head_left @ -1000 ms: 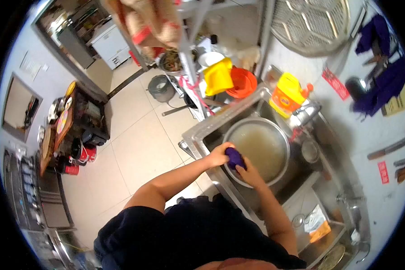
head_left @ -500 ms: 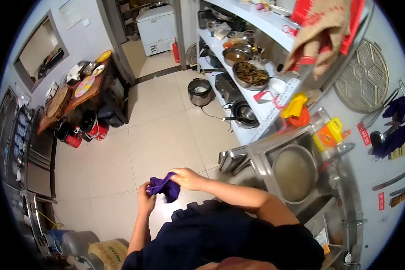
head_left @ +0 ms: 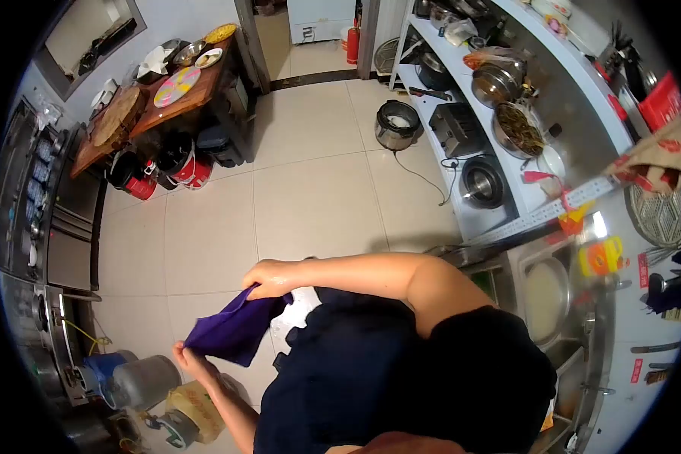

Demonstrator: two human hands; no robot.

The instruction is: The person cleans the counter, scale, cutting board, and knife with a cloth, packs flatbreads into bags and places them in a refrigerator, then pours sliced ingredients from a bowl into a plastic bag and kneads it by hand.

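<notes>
A purple cloth hangs spread out between my two hands, over the tiled floor. My right hand grips its upper edge, fingers closed, with the forearm reaching across from the right. Lower and further left, my left hand pinches the cloth's far corner. Part of the cloth's right end lies behind my right hand and close to my dark shirt.
The sink with a water-filled basin is at right. Shelves with pots and bowls stand at upper right, near a cooker on the floor. A wooden table is at upper left, gas cylinders at lower left.
My body and both hands have turned left, away from the sink. The cloth, first bunched in both hands over the basin, is now opened out and stretched between them.
</notes>
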